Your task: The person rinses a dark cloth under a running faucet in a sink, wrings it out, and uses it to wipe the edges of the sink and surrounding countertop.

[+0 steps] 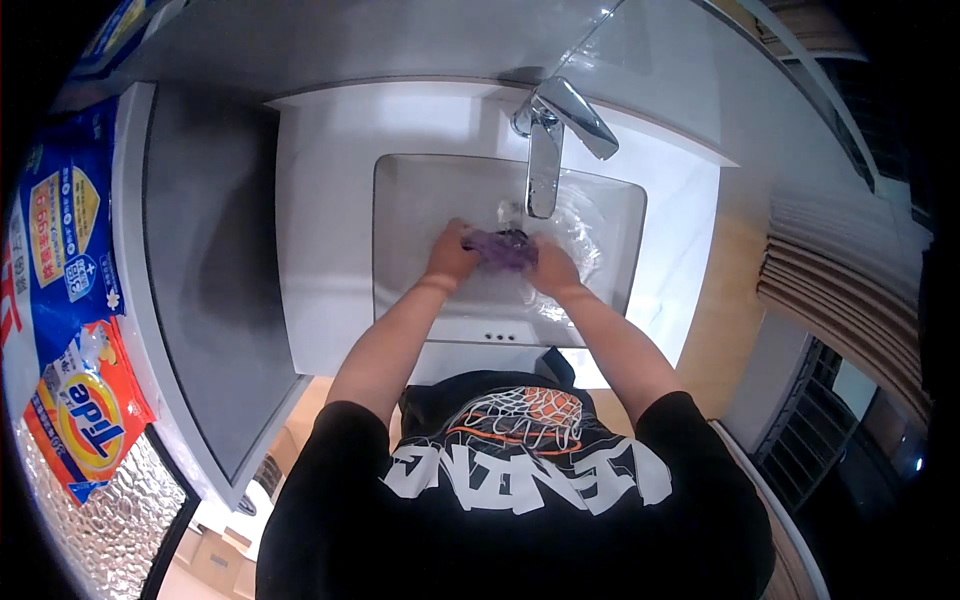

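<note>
Both of my hands are inside a rectangular sink (405, 200), holding a wet purple cloth (503, 250) between them. My left hand (453, 252) grips its left end with bent fingers. At the opposite end, my right hand (553, 266) is closed on the cloth. A dark patch shows along the upper edge of the cloth; what it is I cannot make out. The chrome faucet (543, 170) reaches over the basin just above the cloth, and rippling water (590, 235) spreads on the basin's right side. Some fingertips are hidden by the cloth.
White countertop (325, 230) surrounds the sink. On the left runs a grey panel with a pale edge (205, 290), and beyond it are a blue package (75, 230) and an orange package (95, 410). A pleated brown curtain (840, 320) hangs at the right.
</note>
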Demonstrator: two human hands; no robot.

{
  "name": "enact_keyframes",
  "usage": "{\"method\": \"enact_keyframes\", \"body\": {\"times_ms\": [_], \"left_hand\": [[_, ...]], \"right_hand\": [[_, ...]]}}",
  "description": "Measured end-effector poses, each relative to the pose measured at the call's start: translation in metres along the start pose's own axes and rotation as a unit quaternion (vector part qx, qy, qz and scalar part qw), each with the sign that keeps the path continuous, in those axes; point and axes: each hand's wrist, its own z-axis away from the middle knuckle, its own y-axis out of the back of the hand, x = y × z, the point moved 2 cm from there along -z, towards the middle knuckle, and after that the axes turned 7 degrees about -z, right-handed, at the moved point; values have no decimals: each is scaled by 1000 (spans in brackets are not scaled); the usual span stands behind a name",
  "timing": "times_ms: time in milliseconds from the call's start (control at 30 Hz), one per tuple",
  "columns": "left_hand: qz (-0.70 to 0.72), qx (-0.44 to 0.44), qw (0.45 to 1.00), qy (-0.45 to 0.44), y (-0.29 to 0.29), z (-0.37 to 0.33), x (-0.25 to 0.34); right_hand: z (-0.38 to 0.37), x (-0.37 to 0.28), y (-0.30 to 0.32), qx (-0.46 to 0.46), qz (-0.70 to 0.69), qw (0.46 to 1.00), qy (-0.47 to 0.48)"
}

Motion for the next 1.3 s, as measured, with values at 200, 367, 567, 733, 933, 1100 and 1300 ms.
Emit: {"method": "enact_keyframes", "body": {"times_ms": [200, 367, 567, 733, 933, 1100, 1300], "left_hand": [[208, -86, 966, 129, -14, -1, -13], [611, -254, 672, 332, 3, 10, 17], [763, -200, 581, 201, -32, 4, 13], [631, -107, 753, 153, -40, -9, 16], [259, 17, 961, 99, -12, -3, 21], [-181, 42, 980, 66, 4, 12, 29], [-146, -188, 967, -96, -36, -5, -7]], "right_hand": [[-23, -18, -8, -51, -223, 967, -111], [-16, -51, 12, -212, -461, 832, -225], [6, -107, 50, -246, -596, 755, -123], [-5, -59, 38, -109, -68, 989, -68], [5, -20, 25, 152, 237, 951, 130], [-2, -3, 9, 140, 185, 973, 22], [-18, -27, 16, -25, -296, 946, -132]]}}
